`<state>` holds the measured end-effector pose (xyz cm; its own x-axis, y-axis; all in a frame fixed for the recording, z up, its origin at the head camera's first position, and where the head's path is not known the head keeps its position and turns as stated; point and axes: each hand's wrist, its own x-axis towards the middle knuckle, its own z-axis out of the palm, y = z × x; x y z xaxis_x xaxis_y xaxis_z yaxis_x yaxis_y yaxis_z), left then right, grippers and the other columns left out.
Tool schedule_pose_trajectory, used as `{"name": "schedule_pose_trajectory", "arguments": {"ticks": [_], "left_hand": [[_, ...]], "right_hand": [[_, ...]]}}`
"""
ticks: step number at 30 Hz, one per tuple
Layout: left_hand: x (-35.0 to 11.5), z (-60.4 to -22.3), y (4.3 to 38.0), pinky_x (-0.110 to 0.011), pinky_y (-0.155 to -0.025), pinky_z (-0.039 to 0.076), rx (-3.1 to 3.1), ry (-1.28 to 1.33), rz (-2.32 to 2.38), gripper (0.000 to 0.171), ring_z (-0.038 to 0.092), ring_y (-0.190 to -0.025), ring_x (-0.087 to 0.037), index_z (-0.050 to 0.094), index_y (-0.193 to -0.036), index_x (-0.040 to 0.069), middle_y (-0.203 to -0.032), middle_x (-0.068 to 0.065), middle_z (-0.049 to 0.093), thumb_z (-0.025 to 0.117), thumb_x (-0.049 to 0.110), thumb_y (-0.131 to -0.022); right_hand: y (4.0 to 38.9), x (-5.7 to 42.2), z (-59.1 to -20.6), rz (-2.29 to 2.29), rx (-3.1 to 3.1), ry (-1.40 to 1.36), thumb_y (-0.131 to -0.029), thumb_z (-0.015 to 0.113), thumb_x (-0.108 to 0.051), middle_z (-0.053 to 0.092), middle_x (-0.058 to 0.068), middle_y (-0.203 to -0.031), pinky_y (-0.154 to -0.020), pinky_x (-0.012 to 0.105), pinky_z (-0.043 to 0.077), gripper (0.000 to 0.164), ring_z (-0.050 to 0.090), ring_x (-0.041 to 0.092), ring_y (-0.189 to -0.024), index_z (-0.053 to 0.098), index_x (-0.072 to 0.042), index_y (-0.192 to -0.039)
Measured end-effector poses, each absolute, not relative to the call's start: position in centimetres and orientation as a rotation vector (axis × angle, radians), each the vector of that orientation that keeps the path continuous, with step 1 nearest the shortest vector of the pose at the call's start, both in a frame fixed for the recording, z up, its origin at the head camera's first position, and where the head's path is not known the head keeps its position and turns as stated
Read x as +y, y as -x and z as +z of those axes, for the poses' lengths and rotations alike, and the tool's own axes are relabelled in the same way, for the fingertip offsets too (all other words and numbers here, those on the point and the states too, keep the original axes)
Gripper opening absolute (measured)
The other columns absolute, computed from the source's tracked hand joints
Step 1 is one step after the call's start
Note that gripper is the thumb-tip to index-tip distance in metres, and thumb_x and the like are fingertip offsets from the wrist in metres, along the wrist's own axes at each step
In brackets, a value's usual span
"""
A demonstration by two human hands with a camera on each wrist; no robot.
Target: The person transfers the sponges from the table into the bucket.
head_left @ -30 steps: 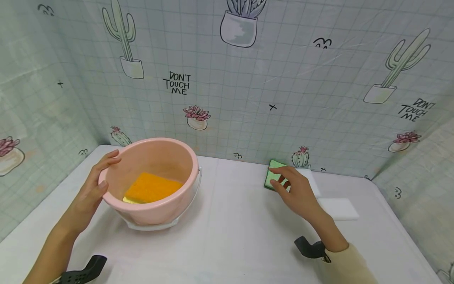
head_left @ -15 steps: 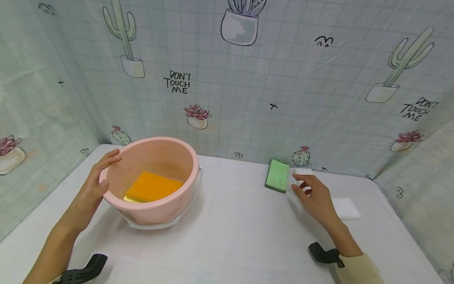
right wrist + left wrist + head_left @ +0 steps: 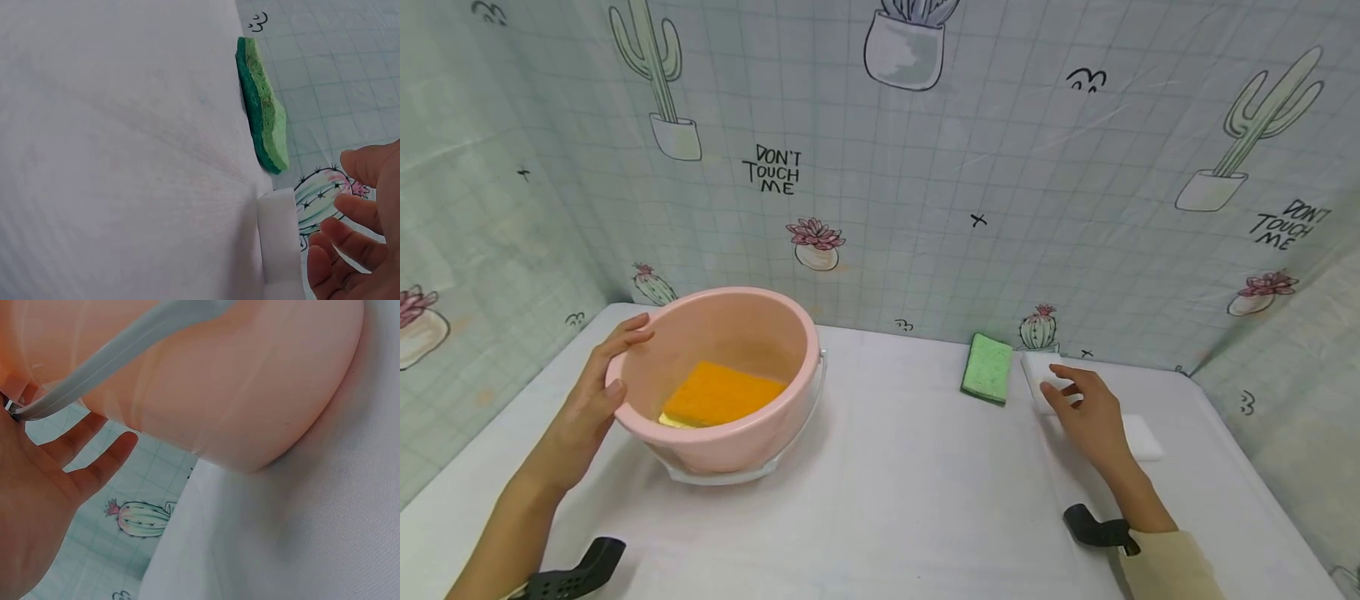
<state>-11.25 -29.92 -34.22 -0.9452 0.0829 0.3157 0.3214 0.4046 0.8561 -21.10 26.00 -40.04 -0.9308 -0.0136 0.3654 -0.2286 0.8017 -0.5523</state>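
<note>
At the left of the head view a pink bucket (image 3: 801, 400) stands on the table, holding an orange sponge (image 3: 722, 393) with a pale yellow piece under it. My left hand (image 3: 591, 392) holds its left rim; in the left wrist view two straight fingers (image 3: 103, 465) lie along its side near the grey handle (image 3: 106, 369). My right hand (image 3: 1090, 417) hovers, fingers loosely bent and holding nothing, over a white sponge-like block (image 3: 1036, 371). Left of that block lies a green sponge (image 3: 987, 369) with a darker scouring side underneath.
A second white block (image 3: 1142, 439) lies right of my right hand, partly covered by it. The white table (image 3: 880, 500) is enclosed by a cactus-print curtain (image 3: 895, 167) at the back and sides. A dark camera mount (image 3: 1097, 529) sits on the right wrist.
My right hand has moved right, from over the green sponge to the first white block, and holds nothing throughout. The left hand and bucket have stayed in place.
</note>
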Motion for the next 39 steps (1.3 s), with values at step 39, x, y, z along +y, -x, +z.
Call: {"name": "schedule_pose_trajectory", "arguments": {"ticks": [39], "left_hand": [[-30.15,-34.92,11.45,-0.065,-0.105,0.018,-2.382,0.371,-1.611,0.054,0.015,-0.141,-0.019,0.027,-0.150,0.021,-0.158,0.007,0.006,0.037,0.026,-0.097]], "right_hand": [[20.95,25.70,-40.34,0.846,-2.829,0.208,-0.082,0.074,-0.029,0.040,0.040,-0.125,-0.087,0.060,0.039,0.079,0.033,0.053,-0.115,0.038,0.019,-0.134]]}}
